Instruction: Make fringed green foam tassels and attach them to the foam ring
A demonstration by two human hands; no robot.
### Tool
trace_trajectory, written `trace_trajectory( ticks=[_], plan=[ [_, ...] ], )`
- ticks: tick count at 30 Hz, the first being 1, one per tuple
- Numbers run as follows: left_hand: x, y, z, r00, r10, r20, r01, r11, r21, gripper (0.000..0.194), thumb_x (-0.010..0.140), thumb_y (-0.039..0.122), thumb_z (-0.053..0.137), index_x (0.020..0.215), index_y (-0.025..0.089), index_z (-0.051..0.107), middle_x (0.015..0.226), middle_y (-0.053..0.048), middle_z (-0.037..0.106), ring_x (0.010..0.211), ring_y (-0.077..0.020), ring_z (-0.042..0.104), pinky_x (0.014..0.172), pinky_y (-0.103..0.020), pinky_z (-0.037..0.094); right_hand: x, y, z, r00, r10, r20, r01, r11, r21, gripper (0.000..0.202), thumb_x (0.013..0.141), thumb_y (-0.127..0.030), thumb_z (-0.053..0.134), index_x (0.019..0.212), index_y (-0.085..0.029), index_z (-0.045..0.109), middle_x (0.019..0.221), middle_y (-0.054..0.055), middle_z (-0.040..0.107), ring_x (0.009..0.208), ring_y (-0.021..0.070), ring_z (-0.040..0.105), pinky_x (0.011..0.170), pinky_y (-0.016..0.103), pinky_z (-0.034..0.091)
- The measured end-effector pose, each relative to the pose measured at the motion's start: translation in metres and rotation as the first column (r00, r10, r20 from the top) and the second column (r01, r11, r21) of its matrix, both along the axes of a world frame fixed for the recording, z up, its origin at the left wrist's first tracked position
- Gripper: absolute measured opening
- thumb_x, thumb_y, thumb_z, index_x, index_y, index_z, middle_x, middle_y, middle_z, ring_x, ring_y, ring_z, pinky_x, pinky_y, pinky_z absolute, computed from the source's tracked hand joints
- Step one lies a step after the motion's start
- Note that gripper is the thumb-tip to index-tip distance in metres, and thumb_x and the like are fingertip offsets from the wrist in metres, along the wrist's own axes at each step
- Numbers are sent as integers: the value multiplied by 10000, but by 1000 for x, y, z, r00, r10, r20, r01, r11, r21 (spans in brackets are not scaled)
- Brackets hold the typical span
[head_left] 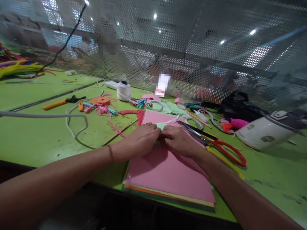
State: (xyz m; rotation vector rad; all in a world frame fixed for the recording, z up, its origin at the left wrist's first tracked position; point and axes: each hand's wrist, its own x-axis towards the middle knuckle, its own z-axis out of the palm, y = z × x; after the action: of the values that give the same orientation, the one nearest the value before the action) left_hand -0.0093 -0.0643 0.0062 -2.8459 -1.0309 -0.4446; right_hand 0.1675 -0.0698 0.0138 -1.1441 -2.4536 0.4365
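My left hand (145,137) and my right hand (178,139) meet over a stack of coloured paper with a pink sheet (165,179) on top. Both are closed, fingers curled inward and nearly touching. A pale green paper piece (163,125) shows just beyond the fingertips, gripped between them; a thin white strip (176,119) sticks out from it towards the right. The fingers hide most of what lies between the hands. Close by my right hand and forearm lie large scissors (200,137) with red and yellow handles, beside a black-bladed tool (206,132).
White thread spool (124,91), orange-handled pliers (59,103) and paper tassels (103,107) lie left. Tape rings (194,123), green paper pieces (171,108) and a glue bottle (201,115) sit behind the stack. A white jug (261,132) lies right. Perforated metal mesh (192,48) stands behind.
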Motion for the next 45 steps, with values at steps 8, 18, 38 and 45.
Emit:
trace_trajectory(
  ticks=[8,18,38,45],
  plan=[
    [-3,-1,3,1000,20,14,-19,998,-56,133,829,146,432,806,146,563,802,-63,606,708,-170,507,610,-284,347,-3,-3,0,1000,-18,6,18,999,26,276,678,25,457,712,-146,671,801,48,650,768,161,539,720,280,403],
    [-4,8,0,998,-28,48,28,999,-16,153,789,135,483,741,166,626,731,-40,580,657,-149,499,576,-276,322,0,-3,-13,990,-9,142,-27,968,248,198,774,-24,509,755,-130,675,794,86,627,799,193,513,732,321,382],
    [2,13,3,999,12,30,-8,993,-120,176,720,122,462,694,157,632,715,-57,603,640,-151,518,561,-261,331,2,0,-12,983,-57,174,15,972,234,161,766,-46,501,723,-106,644,755,80,595,734,173,501,676,288,385],
    [3,15,3,997,60,54,-47,976,-214,193,751,201,475,746,162,664,729,-61,640,635,-152,538,558,-257,347,0,2,2,996,-76,55,76,997,4,221,692,4,510,732,-115,692,721,46,654,689,139,549,653,247,398]
  ],
)
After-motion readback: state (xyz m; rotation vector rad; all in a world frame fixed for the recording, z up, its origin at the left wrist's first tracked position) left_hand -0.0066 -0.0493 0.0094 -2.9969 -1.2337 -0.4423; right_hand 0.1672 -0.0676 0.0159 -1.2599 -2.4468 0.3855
